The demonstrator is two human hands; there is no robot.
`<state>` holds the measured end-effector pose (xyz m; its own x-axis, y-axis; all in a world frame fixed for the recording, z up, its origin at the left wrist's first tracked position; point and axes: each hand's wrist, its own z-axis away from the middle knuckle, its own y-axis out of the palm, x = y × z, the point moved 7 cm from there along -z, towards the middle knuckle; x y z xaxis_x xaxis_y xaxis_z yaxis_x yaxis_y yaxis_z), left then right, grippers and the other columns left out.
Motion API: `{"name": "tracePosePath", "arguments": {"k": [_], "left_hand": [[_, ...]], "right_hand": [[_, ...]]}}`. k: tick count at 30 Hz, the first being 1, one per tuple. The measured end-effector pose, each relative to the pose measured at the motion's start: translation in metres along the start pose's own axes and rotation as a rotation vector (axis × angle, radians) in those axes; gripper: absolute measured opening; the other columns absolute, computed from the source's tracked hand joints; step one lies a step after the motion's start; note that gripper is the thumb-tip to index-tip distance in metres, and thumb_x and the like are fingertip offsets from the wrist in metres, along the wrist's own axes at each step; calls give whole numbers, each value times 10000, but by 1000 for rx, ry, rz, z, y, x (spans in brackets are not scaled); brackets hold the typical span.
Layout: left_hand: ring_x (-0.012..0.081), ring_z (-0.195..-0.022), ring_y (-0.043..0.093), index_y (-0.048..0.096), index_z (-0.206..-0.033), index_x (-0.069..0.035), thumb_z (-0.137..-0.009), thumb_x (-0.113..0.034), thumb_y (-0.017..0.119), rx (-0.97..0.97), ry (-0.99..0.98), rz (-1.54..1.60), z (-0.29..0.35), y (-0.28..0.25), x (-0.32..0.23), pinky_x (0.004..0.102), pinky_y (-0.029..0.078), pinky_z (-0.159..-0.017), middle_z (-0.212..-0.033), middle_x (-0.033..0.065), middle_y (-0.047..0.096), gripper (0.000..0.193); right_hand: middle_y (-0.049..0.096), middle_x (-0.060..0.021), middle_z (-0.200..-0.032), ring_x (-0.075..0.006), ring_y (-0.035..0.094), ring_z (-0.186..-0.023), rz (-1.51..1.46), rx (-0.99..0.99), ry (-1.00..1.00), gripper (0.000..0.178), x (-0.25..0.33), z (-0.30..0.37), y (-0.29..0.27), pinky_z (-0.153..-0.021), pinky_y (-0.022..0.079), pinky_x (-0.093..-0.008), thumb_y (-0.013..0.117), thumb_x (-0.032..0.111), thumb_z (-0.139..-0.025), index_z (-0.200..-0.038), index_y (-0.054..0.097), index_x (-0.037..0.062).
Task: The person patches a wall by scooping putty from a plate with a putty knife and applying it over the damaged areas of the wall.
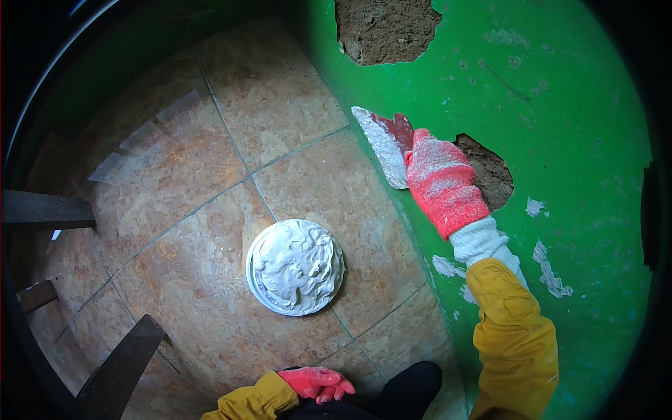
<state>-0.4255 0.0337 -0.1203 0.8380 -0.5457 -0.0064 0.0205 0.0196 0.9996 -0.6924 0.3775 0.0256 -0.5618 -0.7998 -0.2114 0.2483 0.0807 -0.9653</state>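
Observation:
My right hand (444, 178), in a red and white work glove, is closed round a putty knife (383, 143) with a dark red handle part. White paste coats its wide blade, which is at the lower edge of the green wall (581, 175), beside the floor. Just right of the glove, a hole (488, 171) in the paint and plaster bares brown rough material, partly covered by my hand. My left hand (318, 383), gloved in red, rests by my dark-clothed leg, its fingers loosely extended with nothing seen in them. Between the hands, a round white tub or lid (259, 285) carries heaped white paste (299, 264).
A larger bare patch (388, 29) breaks the wall's paint farther up. White smears (549, 269) mark the wall near my sleeve. Dark furniture legs (122, 367) stand on the brown tiled floor (203, 280) at the left. Several translucent flat pieces (140, 136) lie far left.

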Motion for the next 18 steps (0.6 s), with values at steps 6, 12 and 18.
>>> {"name": "tracePosePath", "arguments": {"k": [6, 12, 18], "left_hand": [[88, -572, 487, 497, -1158, 54, -871, -463, 452, -17, -20, -7, 1, 0, -1, 212, 386, -648, -793, 52, 570, 593], [90, -572, 488, 503, -1150, 55, -872, -454, 453, -35, -19, -14, 1, 0, -2, 214, 385, -647, -789, 53, 570, 582], [82, -569, 475, 544, -1113, 12, -929, -341, 396, 7, 30, -1, -2, 3, -6, 195, 393, -551, -799, 38, 564, 425]], "right_hand": [[602, -214, -846, -381, 589, -814, -6, 33, 1, 260, 7, -20, 11, -696, 464, -482, 537, 219, -802, -978, 521, 28], [605, -202, -880, -370, 587, -857, 65, 96, -13, 245, 12, -29, 7, -729, 462, -467, 555, 215, -792, -973, 537, 50], [601, -201, -885, -368, 578, -845, 113, 90, -40, 215, 7, -22, -12, -736, 453, -461, 533, 201, -790, -939, 555, 47]]}}
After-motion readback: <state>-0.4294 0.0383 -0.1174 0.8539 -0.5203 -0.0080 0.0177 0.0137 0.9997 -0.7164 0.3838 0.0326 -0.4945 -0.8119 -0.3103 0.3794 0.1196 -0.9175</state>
